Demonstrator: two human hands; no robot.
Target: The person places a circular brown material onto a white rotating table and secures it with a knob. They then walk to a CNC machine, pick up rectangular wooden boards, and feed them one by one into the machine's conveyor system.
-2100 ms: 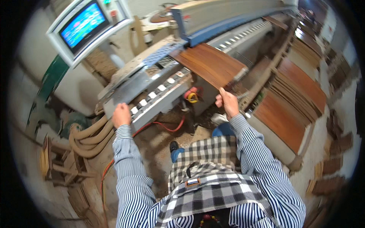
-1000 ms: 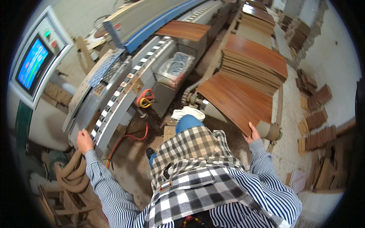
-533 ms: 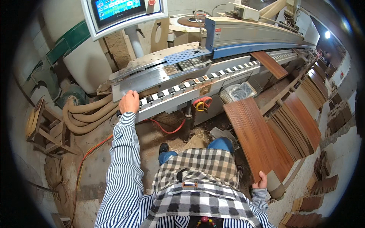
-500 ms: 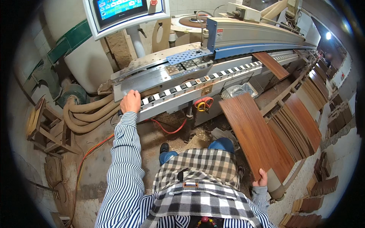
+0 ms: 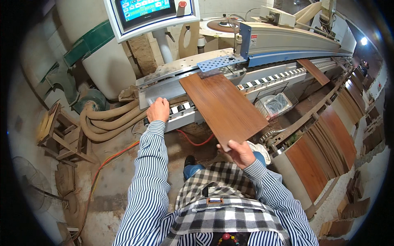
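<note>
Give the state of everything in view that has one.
Brown rectangular wooden panel: held, far end over black and white conveyor track
Bare right hand: gripping the panel
Bare left hand: curled at the track's left end
Blue rectangular control screen: lit
Round white lamp: lit
Grey round wire fan: spinning or stopped, cannot tell

Left side: wooden stool (image 5: 48, 122) on the floor, caged fan (image 5: 35, 184) near the picture's edge, its grille faint. Thick tan hoses (image 5: 107, 134) curl beside a dusty green blower housing (image 5: 91, 100). Above, a pale cylinder (image 5: 111, 71) with a wide green band (image 5: 96, 43) across it. Red and yellow cables (image 5: 119, 151) trail over the floor, right of the stool. Upper middle: brown round disc (image 5: 221, 26), lying flat. Far upper right: lit lamp (image 5: 364, 41); below it a distant person (image 5: 364, 68), too small for detail
</note>
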